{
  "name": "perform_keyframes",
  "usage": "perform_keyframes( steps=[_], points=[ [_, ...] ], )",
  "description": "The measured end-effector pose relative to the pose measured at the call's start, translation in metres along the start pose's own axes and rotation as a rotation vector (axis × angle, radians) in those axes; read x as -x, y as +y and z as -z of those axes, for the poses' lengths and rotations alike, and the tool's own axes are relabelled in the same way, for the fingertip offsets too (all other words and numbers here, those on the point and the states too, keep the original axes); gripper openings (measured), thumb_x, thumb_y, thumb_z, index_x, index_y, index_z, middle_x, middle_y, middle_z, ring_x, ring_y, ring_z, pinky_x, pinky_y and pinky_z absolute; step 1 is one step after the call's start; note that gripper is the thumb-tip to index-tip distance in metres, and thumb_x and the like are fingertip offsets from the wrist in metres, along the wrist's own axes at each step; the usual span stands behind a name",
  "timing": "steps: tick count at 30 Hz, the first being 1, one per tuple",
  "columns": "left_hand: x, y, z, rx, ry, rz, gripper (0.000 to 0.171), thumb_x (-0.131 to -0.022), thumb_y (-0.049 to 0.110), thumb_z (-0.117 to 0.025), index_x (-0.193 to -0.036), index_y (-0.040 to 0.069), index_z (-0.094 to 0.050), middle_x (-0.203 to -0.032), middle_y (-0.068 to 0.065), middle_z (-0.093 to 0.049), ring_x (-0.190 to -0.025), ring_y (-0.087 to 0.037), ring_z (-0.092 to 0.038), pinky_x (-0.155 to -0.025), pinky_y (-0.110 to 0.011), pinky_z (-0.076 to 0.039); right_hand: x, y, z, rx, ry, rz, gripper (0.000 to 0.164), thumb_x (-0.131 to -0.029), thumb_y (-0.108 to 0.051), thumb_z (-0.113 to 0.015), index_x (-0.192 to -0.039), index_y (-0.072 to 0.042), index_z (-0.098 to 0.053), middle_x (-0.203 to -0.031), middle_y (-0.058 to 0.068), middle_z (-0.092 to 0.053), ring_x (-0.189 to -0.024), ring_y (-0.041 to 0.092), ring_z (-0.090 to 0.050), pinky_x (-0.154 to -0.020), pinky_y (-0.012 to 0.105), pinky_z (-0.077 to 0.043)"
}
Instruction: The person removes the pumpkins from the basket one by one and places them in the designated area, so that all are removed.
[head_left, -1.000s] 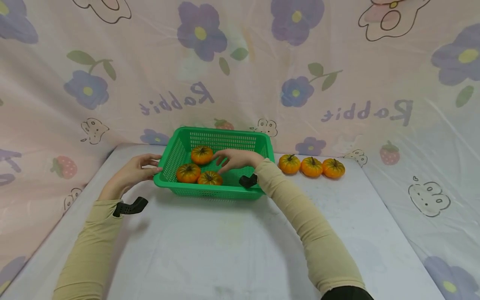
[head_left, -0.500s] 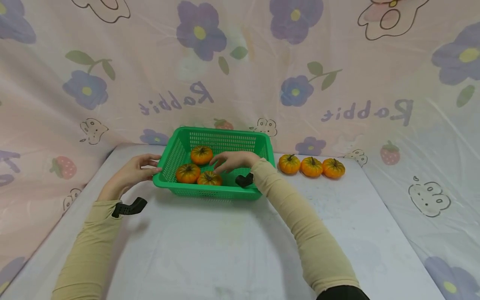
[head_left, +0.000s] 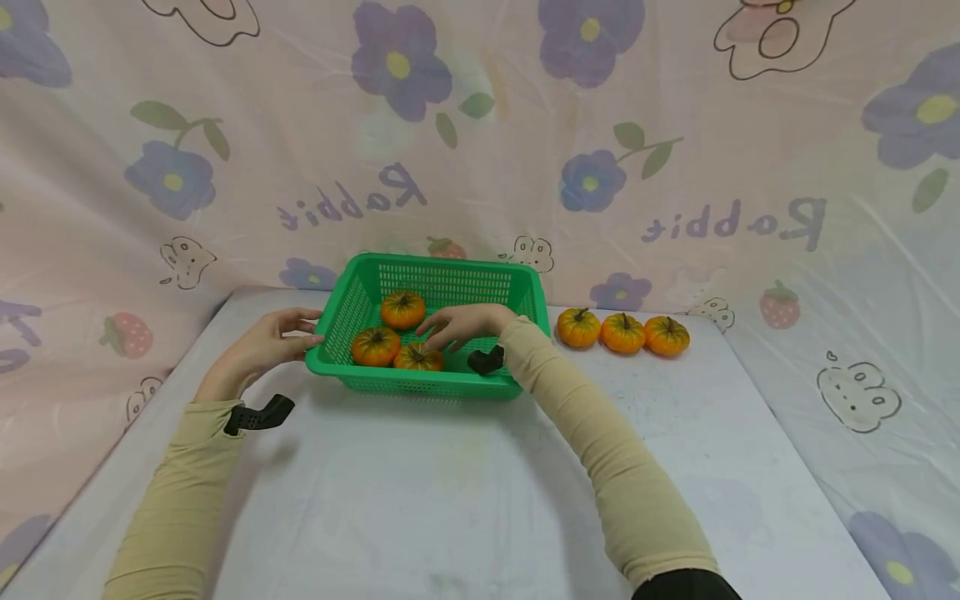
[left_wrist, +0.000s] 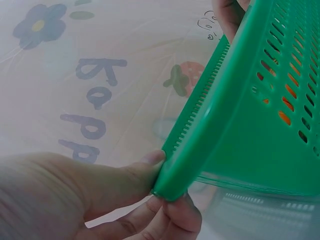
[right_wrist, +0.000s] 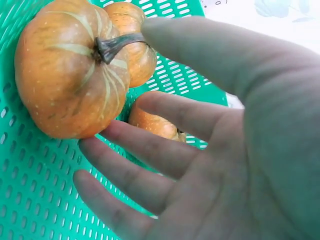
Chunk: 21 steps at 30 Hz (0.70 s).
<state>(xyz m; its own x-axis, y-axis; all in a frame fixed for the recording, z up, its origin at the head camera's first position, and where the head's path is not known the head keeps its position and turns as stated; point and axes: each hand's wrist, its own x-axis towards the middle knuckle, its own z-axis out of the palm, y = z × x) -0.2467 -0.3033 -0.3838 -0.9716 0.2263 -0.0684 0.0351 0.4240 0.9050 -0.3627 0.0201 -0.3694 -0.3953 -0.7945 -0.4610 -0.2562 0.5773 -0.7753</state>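
Observation:
In the head view, a green slotted plastic basket [head_left: 431, 383] holds three small orange pumpkins: one at the back [head_left: 403, 309], another at left [head_left: 375, 346] and the front pumpkin [head_left: 420, 357]. My left hand [head_left: 273, 342] pinches the basket's left rim; the left wrist view shows the thumb [left_wrist: 135, 175] above the rim and fingers curled below. Inside the basket, my right hand [head_left: 468, 323] hovers beside the front pumpkin. Seen from the right wrist, its fingers [right_wrist: 145, 175] are spread and loosely extended, fingertips right at the nearest pumpkin [right_wrist: 70, 70], thumb close to its stem.
Right of the basket, three more pumpkins [head_left: 622, 334] sit in a row on the white-covered table [head_left: 450, 492]. A patterned cloth backdrop [head_left: 495, 167] rises right behind the basket. Black wrist mounts [head_left: 258, 414] stick out from both sleeves.
My right hand has shifted slightly left within the basket, its fingers closer to the front pumpkin. The left hand keeps its grip on the rim, and the pumpkins have stayed in place.

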Motion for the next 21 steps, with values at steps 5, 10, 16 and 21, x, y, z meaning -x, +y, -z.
perform_keyframes(
  steps=[5,10,16,21],
  points=[
    [0.0003,0.0016,-0.0003,0.010,-0.006,-0.011,0.062,-0.097,0.014,-0.059,-0.146,-0.007,-0.027,-0.128,-0.028,-0.043,-0.092,-0.015,-0.062,-0.079,-0.029,-0.055,-0.0014,-0.0022,-0.0013,0.035,-0.011,-0.016,0.057,-0.098,-0.023,-0.056,-0.148,-0.005,-0.035,-0.146,0.013,-0.039,-0.126,0.023,-0.046,-0.103,0.043,-0.040],
    [0.0008,0.0033,-0.0004,0.011,-0.006,-0.008,0.062,-0.097,0.014,-0.059,-0.146,-0.007,-0.027,-0.127,-0.028,-0.044,-0.091,-0.015,-0.062,-0.079,-0.029,-0.055,-0.0026,-0.0041,-0.0018,0.073,-0.015,-0.036,0.057,-0.098,-0.022,-0.056,-0.148,-0.004,-0.033,-0.145,0.014,-0.041,-0.124,0.024,-0.048,-0.103,0.043,-0.040],
    [0.0000,0.0036,-0.0001,0.017,-0.007,-0.006,0.062,-0.097,0.013,-0.059,-0.145,-0.007,-0.028,-0.126,-0.028,-0.044,-0.090,-0.014,-0.062,-0.079,-0.029,-0.055,-0.0023,-0.0052,-0.0013,0.108,-0.009,-0.060,0.051,-0.098,-0.021,-0.056,-0.144,-0.005,-0.041,-0.143,0.014,-0.043,-0.122,0.024,-0.050,-0.102,0.041,-0.042],
    [0.0004,0.0035,0.0000,0.023,-0.011,-0.010,0.062,-0.097,0.013,-0.059,-0.145,-0.008,-0.027,-0.126,-0.028,-0.044,-0.090,-0.015,-0.062,-0.079,-0.029,-0.055,-0.0009,-0.0068,-0.0012,0.083,0.001,-0.072,0.046,-0.098,-0.018,-0.056,-0.141,-0.005,-0.045,-0.140,0.013,-0.045,-0.118,0.022,-0.052,-0.099,0.039,-0.044]
  ],
)
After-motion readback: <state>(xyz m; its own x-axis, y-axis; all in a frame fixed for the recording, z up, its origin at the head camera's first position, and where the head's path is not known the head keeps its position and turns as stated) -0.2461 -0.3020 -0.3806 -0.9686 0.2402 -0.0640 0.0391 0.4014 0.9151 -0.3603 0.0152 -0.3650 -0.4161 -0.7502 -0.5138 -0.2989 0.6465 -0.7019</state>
